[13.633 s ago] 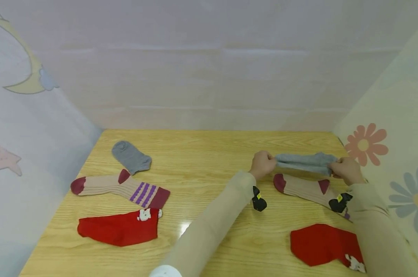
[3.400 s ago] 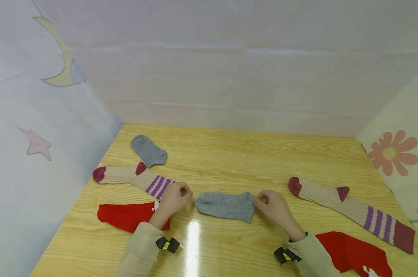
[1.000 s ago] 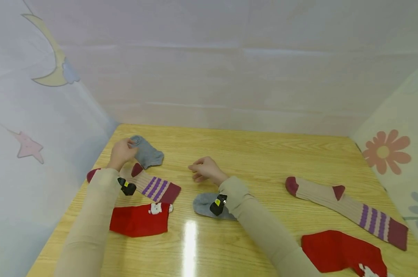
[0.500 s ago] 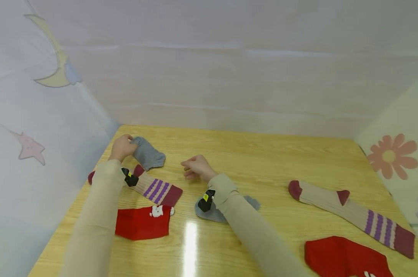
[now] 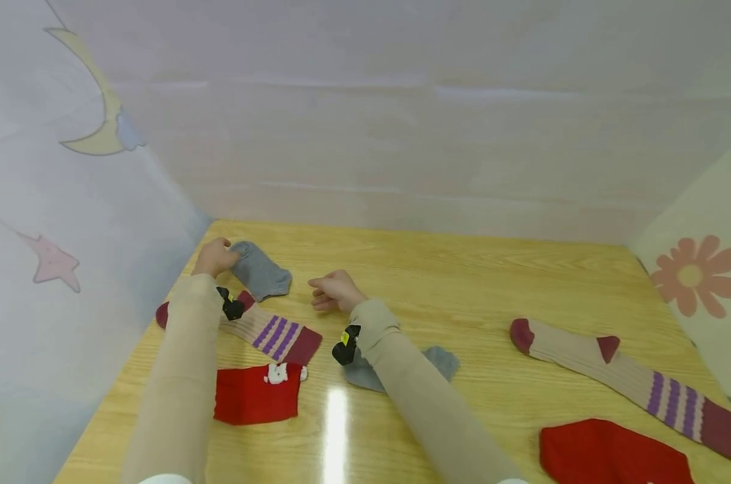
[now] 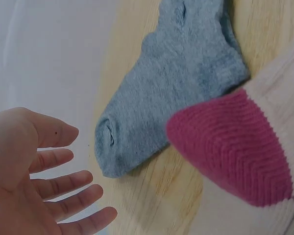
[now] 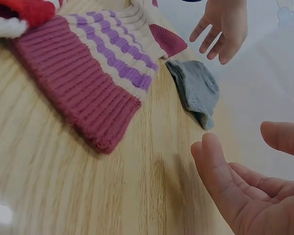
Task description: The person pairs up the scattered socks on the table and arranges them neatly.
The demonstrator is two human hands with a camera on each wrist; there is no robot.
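Head downward, wrist views close, sock point(image 5: 261, 270) shared

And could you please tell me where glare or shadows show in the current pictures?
Head view: bright glare streak on the table, lower centre; right wrist view: white glare patch at the lower left, and a soft shadow beside the right hand; left wrist view: a faint shadow below the grey sock, no bright glare.

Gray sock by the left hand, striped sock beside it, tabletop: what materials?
Gray sock: matte, fine heathered knit, perhaps a cotton blend; speckled yarn shows.
Striped sock: matte, thicker ribbed knit; raised ribs are plain, fiber unclear.
Tabletop: wood or wood-look laminate, somewhat glossy; grain lines and a bright reflection show, but real wood can't be confirmed.
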